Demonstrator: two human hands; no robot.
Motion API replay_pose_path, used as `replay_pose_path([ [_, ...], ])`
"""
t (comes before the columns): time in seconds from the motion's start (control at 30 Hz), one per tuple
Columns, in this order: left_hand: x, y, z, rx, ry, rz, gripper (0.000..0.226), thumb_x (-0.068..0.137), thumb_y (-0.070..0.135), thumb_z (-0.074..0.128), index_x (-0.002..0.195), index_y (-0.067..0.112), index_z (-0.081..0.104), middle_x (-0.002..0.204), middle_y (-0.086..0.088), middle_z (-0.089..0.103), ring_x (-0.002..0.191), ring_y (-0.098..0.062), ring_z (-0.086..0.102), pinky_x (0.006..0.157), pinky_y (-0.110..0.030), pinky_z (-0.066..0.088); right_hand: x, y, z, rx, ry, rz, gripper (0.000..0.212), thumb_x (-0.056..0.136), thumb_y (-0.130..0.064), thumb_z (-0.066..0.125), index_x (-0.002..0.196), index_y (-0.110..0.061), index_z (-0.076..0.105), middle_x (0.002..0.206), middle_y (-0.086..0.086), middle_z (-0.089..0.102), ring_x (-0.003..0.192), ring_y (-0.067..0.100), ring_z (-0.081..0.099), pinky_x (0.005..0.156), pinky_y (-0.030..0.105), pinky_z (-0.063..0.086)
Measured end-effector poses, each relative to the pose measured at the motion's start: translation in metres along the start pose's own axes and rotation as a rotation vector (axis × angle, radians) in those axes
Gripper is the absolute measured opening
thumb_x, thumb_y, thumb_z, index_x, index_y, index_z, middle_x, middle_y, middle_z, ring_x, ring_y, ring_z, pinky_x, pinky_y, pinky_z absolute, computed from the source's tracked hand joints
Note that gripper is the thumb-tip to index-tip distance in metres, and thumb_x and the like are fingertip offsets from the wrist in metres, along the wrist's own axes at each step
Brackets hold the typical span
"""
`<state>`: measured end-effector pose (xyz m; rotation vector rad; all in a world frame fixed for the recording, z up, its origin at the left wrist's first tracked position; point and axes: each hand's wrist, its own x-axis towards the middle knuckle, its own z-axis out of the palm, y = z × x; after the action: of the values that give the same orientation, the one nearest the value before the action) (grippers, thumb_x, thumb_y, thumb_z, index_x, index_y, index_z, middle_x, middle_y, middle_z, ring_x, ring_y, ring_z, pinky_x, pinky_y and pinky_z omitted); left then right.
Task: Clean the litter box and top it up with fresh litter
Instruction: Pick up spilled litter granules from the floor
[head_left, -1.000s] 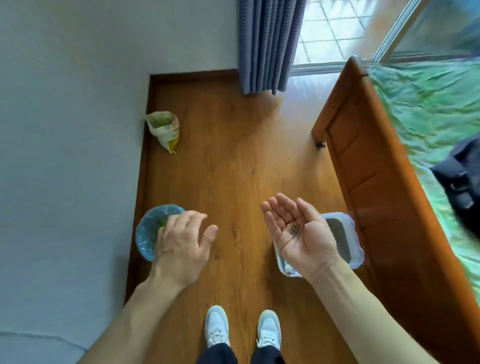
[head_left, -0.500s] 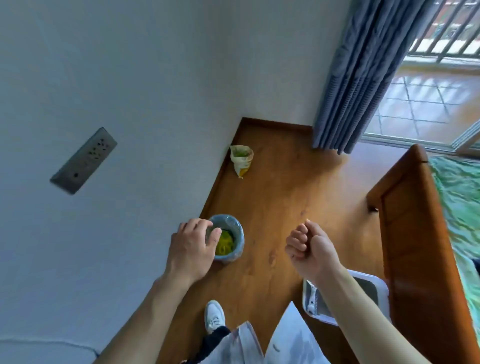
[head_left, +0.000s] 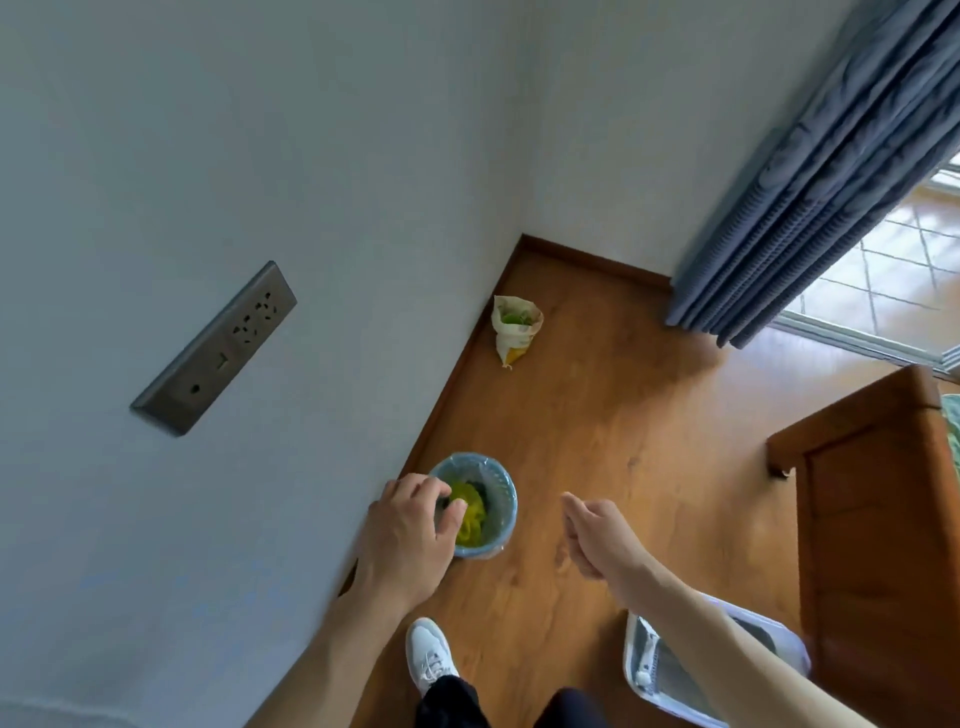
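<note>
Blue-lined bin (head_left: 480, 512) stood by the wall; left hand (head_left: 410, 535) hovered loosely spread over its rim, right hand (head_left: 597, 535) curled (contents hidden) — likely dumping waste next. Litter box (head_left: 670, 675) sat beside the bed frame (head_left: 878, 519) — fresh litter not yet added.

Both bare forearms reach forward and down, the left hand (head_left: 410, 525) palm-down with loosely curled fingers holding nothing, the right hand (head_left: 592, 535) turned edge-on with its fingers curled into a fist.

home bedroom | wooden bed frame (head_left: 883, 519) | grey curtain (head_left: 810, 171) | wood floor (head_left: 597, 415) | wall socket (head_left: 218, 348)
</note>
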<state>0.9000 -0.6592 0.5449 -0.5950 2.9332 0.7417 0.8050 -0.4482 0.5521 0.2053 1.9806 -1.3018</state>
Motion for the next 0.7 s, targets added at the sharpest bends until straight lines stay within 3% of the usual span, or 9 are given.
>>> replay_pose_path([
  [0.13, 0.031, -0.036, 0.018, 0.003, -0.072, -0.028, 0.032, 0.099, 0.05, 0.044, 0.113, 0.028, 0.063, 0.115, 0.009, 0.063, 0.101, -0.009, 0.056, 0.084, -0.031, 0.056, 0.053, -0.003, 0.031, -0.262, 0.052, 0.005, 0.044, 0.098, -0.032, 0.039, 0.06, -0.012, 0.041, 0.053, 0.005, 0.036, 0.048, 0.017, 0.032, 0.05, 0.024, 0.028],
  [0.37, 0.087, -0.074, 0.079, -0.012, -0.136, -0.09, 0.032, 0.1, 0.049, 0.044, 0.117, 0.028, 0.061, 0.117, 0.011, 0.061, 0.104, -0.007, 0.053, 0.086, -0.023, 0.051, 0.165, 0.009, 0.058, -0.523, 0.037, -0.055, 0.048, 0.099, -0.028, 0.037, 0.054, -0.014, 0.034, 0.048, -0.003, 0.037, 0.039, 0.011, 0.03, 0.037, 0.018, 0.024],
  [0.53, 0.131, -0.099, 0.159, -0.058, -0.161, -0.178, 0.027, 0.1, 0.045, 0.046, 0.112, 0.026, 0.061, 0.114, 0.008, 0.06, 0.102, -0.011, 0.053, 0.086, -0.032, 0.052, 0.255, 0.061, 0.081, -0.64, -0.103, -0.155, 0.052, 0.1, -0.025, 0.04, 0.049, -0.016, 0.031, 0.043, -0.005, 0.032, 0.037, 0.011, 0.026, 0.035, 0.021, 0.02],
  [0.7, 0.156, -0.129, 0.243, -0.097, -0.233, -0.245, 0.024, 0.1, 0.046, 0.046, 0.108, 0.028, 0.058, 0.11, 0.01, 0.059, 0.099, -0.009, 0.052, 0.082, -0.03, 0.051, 0.328, 0.127, 0.103, -0.661, -0.142, -0.172, 0.05, 0.1, -0.03, 0.04, 0.051, -0.017, 0.033, 0.047, -0.002, 0.035, 0.041, 0.012, 0.029, 0.039, 0.027, 0.024],
])
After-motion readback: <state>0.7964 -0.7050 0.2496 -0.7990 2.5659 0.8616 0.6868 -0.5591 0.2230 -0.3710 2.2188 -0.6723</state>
